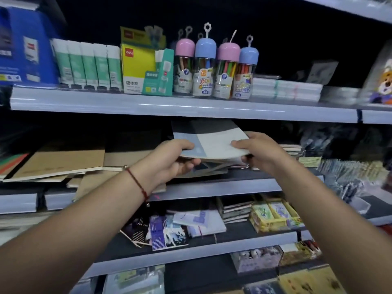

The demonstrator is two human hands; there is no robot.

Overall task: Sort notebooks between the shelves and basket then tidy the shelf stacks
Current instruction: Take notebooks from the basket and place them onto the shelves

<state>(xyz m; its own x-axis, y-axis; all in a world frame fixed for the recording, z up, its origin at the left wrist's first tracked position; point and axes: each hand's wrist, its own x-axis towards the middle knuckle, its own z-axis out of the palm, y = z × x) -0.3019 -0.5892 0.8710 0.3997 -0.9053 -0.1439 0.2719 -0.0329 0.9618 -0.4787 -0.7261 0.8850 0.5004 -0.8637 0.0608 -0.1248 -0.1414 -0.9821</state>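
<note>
A tall shelving unit point(191, 107) of pale grey shelves fills the whole view. On the middle shelf point(222, 185), to the left, lies a loose, crooked spread of brown kraft notebooks point(61, 162), some overhanging the shelf edge. Right of them, near the middle of that shelf, sits a small stack of notebooks point(212, 166), and both arms reach up to it from the near edge of the view.

The top notebook point(212, 143), grey-blue with a paler quarter and a dark upper band, is tilted with its far end raised above the stack. The left hand point(171, 160) is closed on its left edge, thumb on the cover and fingers curled beneath; a red string bracelet point(137, 183) circles that wrist. The right hand point(256, 151) pinches the right edge the same way, thumb on top, fingers under. Whether the lower fingers also touch the books below cannot be told.

On the shelf above stand a yellow and green glue-stick box point(144, 71), a row of white and green glue sticks point(87, 66) to its left, and four pencil tubs point(216, 68) with pink and blue domed lids to its right. On the shelf below lie small patterned notebooks point(169, 230) and yellow packets point(273, 215).
</note>
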